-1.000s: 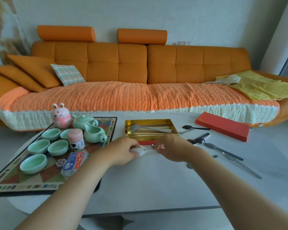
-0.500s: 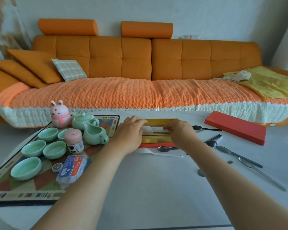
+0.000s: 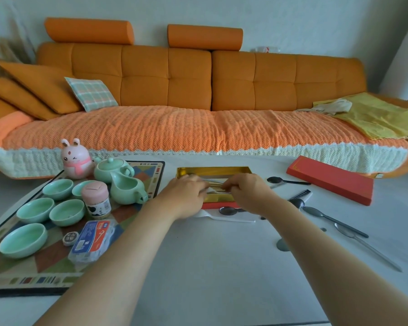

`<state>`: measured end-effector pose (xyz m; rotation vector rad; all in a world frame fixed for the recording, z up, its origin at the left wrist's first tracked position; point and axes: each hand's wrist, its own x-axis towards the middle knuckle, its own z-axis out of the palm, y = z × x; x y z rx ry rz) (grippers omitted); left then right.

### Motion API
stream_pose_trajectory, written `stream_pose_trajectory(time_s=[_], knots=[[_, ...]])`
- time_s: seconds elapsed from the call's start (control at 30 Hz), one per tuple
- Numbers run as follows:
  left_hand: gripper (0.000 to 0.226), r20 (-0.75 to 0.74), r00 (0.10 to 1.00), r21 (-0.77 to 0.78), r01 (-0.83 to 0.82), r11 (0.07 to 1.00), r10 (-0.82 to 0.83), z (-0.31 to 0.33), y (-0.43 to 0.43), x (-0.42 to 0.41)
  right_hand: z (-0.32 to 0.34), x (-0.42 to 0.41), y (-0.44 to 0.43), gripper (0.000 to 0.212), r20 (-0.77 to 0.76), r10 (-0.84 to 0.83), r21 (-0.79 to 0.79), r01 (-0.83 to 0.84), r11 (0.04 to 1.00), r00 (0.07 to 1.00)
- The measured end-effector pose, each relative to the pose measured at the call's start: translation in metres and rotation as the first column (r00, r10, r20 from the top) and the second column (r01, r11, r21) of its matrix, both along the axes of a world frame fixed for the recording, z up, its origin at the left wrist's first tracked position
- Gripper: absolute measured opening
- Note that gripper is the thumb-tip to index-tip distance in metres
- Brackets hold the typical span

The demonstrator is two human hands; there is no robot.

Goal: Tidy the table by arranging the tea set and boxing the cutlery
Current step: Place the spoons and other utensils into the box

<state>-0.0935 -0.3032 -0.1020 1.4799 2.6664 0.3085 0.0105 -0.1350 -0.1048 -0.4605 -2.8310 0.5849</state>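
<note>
Two hands meet over the gold-lined box (image 3: 212,170) at the centre of the frame. Our left hand (image 3: 186,196) and right hand (image 3: 250,194) both have bent fingers pinching a pale utensil (image 3: 210,190) that lies inside the box among other cutlery. Just below the box, on the table (image 3: 222,267), lie a white spoon (image 3: 224,218) and a dark spoon (image 3: 229,210). A red lid (image 3: 330,183) sits at the right. The teapot (image 3: 111,169) stands on the patterned mat (image 3: 50,255) at the left.
</note>
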Motion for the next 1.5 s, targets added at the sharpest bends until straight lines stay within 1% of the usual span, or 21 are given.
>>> stream_pose_trajectory(time_s=[0.07, 0.13, 0.2, 0.23, 0.27, 0.33, 0.43, 0.5, 0.6, 0.67, 0.8, 0.93, 1.0, 1.1, 1.17, 1.27, 1.37, 1.43, 1.5], knots=[[0.044, -0.005, 1.0, 0.052, 0.013, 0.999, -0.013, 0.0, -0.003, 0.001, 0.0, 0.004, 0.001, 0.04, -0.045, 0.013, 0.023, -0.012, 1.0, 0.999], [0.042, -0.05, 0.998, 0.137, 0.032, 0.99, -0.025, -0.001, -0.005, 0.002, 0.0, 0.007, 0.002, 0.037, -0.156, 0.041, 0.082, -0.028, 0.996, 0.987], [0.032, -0.107, 0.994, 0.23, 0.057, 0.972, -0.033, 0.0, -0.008, 0.005, 0.0, 0.012, 0.003, 0.032, -0.255, 0.082, 0.136, -0.048, 0.99, 0.963], [0.024, -0.128, 0.991, 0.261, 0.066, 0.963, -0.033, 0.0, -0.009, 0.007, 0.001, 0.014, 0.001, 0.03, -0.269, 0.107, 0.153, -0.067, 0.986, 0.957], [0.016, -0.136, 0.99, 0.278, 0.066, 0.958, -0.029, 0.002, -0.01, 0.009, 0.003, 0.018, -0.001, 0.028, -0.255, 0.134, 0.162, -0.095, 0.982, 0.958], [0.01, -0.1, 0.995, 0.282, 0.049, 0.958, -0.022, 0.004, -0.012, 0.015, 0.007, 0.025, -0.009, 0.026, -0.156, 0.173, 0.147, -0.151, 0.978, 0.972], [0.011, -0.034, 0.999, 0.215, 0.044, 0.976, -0.037, 0.004, -0.014, 0.026, 0.008, 0.034, -0.017, 0.027, 0.039, 0.215, 0.195, -0.218, 0.956, 0.976], [0.013, -0.032, 0.998, 0.16, 0.054, 0.986, -0.05, 0.002, -0.015, 0.03, 0.007, 0.04, -0.021, 0.027, 0.115, 0.229, 0.231, -0.25, 0.94, 0.967], [0.024, 0.0, 0.999, 0.083, 0.046, 0.995, -0.046, -0.003, -0.017, 0.032, 0.004, 0.046, -0.023, 0.023, 0.152, 0.234, 0.204, -0.262, 0.943, 0.96], [0.03, 0.041, 0.998, 0.063, 0.043, 0.997, -0.046, -0.005, -0.019, 0.032, 0.003, 0.047, -0.025, 0.022, 0.16, 0.223, 0.18, -0.25, 0.951, 0.962], [0.029, 0.078, 0.996, 0.064, 0.046, 0.997, -0.051, -0.003, -0.023, 0.031, 0.001, 0.047, -0.026, 0.02, 0.182, 0.203, 0.16, -0.233, 0.959, 0.962], [0.033, 0.067, 0.997, 0.053, 0.042, 0.998, -0.045, 0.0, -0.027, 0.032, 0.004, 0.048, -0.026, 0.019, 0.224, 0.199, 0.121, -0.23, 0.965, 0.954], [0.03, 0.069, 0.997, 0.03, 0.036, 0.999, -0.038, 0.002, -0.028, 0.033, 0.005, 0.047, -0.026, 0.019, 0.258, 0.2, 0.095, -0.23, 0.968, 0.945], [0.025, 0.138, 0.99, 0.036, 0.008, 0.999, -0.013, 0.005, -0.031, 0.033, 0.005, 0.046, -0.022, 0.015, 0.276, 0.2, 0.037, -0.219, 0.975, 0.94], [0.027, 0.189, 0.982, 0.066, -0.018, 0.998, 0.006, 0.008, -0.032, 0.032, 0.005, 0.045, -0.019, 0.012, 0.266, 0.202, -0.008, -0.207, 0.978, 0.943], [0.024, 0.22, 0.975, 0.13, -0.04, 0.991, 0.011, 0.015, -0.033, 0.03, 0.008, 0.042, -0.013, 0.01, 0.213, 0.194, -0.058, -0.186, 0.981, 0.957], [0.02, 0.274, 0.961, 0.261, -0.098, 0.96, 0.024, 0.023, -0.031, 0.027, 0.014, 0.037, -0.008, 0.008, 0.084, 0.123, -0.148, -0.11, 0.983, 0.989], [0.017, 0.336, 0.942, 0.387, -0.15, 0.91, 0.012, 0.026, -0.029, 0.021, 0.018, 0.032, -0.004, 0.012, -0.021, 0.056, -0.18, -0.059, 0.982, 0.998], [0.01, 0.342, 0.939, 0.467, -0.185, 0.865, 0.017, 0.026, -0.024, 0.017, 0.019, 0.025, 0.0, 0.015, -0.115, -0.019, -0.217, -0.007, 0.976, 0.993]])
